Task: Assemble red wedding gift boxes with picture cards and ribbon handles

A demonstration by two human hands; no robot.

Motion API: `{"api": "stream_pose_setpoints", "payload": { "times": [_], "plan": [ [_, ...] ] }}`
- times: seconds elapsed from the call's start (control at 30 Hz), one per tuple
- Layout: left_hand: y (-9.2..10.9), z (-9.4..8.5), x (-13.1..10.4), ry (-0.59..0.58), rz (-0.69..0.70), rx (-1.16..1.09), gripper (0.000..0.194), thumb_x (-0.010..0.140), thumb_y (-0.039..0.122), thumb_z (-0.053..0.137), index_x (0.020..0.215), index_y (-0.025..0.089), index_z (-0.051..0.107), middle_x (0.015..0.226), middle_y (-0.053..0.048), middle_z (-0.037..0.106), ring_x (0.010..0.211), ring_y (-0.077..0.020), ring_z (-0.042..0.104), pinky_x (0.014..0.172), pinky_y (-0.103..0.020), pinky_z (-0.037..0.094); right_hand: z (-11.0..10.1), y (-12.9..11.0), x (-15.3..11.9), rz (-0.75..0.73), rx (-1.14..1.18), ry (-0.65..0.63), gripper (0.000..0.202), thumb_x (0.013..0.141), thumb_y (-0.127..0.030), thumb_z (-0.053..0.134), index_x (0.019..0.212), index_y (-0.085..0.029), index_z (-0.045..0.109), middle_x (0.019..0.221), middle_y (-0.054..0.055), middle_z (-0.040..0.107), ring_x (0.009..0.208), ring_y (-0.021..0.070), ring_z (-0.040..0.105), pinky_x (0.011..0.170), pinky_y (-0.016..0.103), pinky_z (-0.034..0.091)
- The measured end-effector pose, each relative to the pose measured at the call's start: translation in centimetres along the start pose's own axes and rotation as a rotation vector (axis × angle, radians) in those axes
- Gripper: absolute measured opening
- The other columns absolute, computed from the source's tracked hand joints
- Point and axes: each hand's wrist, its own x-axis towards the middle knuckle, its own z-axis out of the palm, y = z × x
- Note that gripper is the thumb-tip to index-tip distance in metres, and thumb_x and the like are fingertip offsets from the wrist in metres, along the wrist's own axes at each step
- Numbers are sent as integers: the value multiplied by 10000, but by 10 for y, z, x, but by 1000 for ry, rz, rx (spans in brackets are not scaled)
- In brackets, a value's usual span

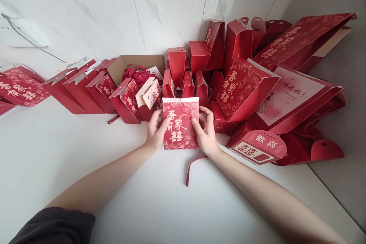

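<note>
Between my two hands stands a red paper gift bag [181, 126] with white characters, a floral print and a white inner edge at the top. My left hand [156, 129] grips its left side, thumb on the front. On the right side my right hand [205, 129] holds it the same way, thumb pressed on the front. The fingers behind the bag are partly hidden. A dark red ribbon strap [190, 171] lies on the white table [137, 198] just below the bag, near my right wrist.
Several red boxes and bags line the wall; a left-hand row includes a red bag [126, 101]. Behind, an open cardboard box [126, 65] holds dark red ribbon [138, 76]. On the right are a large piled bag [297, 95] and a handled box [259, 146]. A cable [34, 44] hangs upper left.
</note>
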Motion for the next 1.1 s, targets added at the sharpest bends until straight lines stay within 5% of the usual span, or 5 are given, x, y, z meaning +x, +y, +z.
{"api": "stream_pose_setpoints", "payload": {
  "times": [0.2,0.43,0.73,0.87,1.1],
  "plan": [
    [23,-7,15,-70,-61,117,312,777,428,761,909,157,681,879,-56,740,782,-214,695,702,-315,576,1,-9,-3,34,3,-106,239,899,-437,637,1010,-241,558,990,20,665,910,181,629,859,326,514],
    [44,-11,21,-212,-39,271,271,771,404,758,714,144,707,682,-34,701,622,-168,636,565,-269,505,4,-25,-5,19,-14,-112,203,864,-418,688,946,-233,682,934,17,699,877,195,632,831,328,512],
    [90,-36,42,-568,-26,598,257,792,405,742,951,206,778,892,-35,764,767,-205,697,657,-276,542,-1,-36,6,134,60,-108,254,846,-464,700,809,-213,691,760,-6,660,679,150,570,680,291,475],
    [111,-42,45,-724,-29,763,289,785,447,743,983,238,774,831,-4,745,646,-146,628,590,-235,484,0,-35,5,148,64,-107,272,843,-471,701,807,-203,670,753,-9,640,674,141,553,668,275,462],
    [112,-42,47,-699,-82,927,375,848,523,651,767,172,752,613,7,613,519,-93,460,478,-227,330,3,-40,0,33,-31,-112,225,891,-401,652,813,-194,613,753,-17,588,695,123,516,681,255,427]
  ]
}}
